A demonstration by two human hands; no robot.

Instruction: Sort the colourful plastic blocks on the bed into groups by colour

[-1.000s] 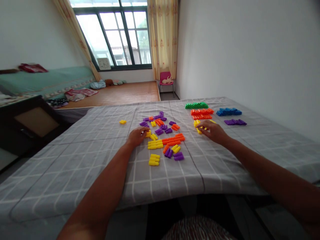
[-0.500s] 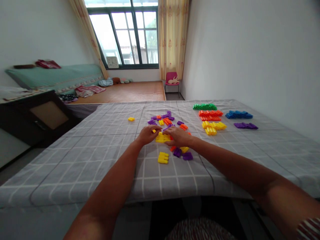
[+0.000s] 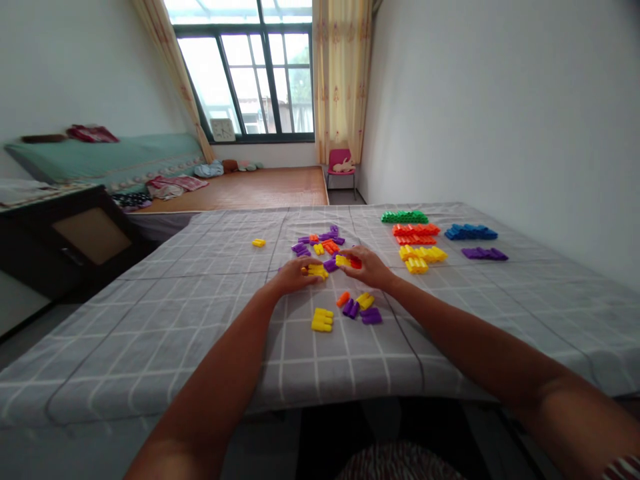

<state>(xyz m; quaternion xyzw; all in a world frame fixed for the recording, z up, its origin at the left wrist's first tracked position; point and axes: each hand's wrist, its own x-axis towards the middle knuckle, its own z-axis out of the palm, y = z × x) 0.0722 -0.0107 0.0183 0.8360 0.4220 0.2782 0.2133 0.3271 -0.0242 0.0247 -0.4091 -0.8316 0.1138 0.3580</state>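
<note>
Left hand (image 3: 296, 275) pinches yellow pieces (image 3: 317, 272), right hand (image 3: 369, 268) a yellow block (image 3: 343, 261) and red block (image 3: 355, 264); nearby, mixed-colour pieces (image 3: 371, 315) lie ungrouped; farther right, green stack (image 3: 405, 217), orange stack (image 3: 416, 231), yellow stack (image 3: 424, 254), blue stack (image 3: 471, 232), purple row (image 3: 485, 254) stand colour-grouped.

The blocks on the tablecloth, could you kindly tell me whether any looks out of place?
One small yellow block lies alone, left of the mixed blocks and far from the yellow rows at right; it looks like a stray. I see no clear damage.
</note>
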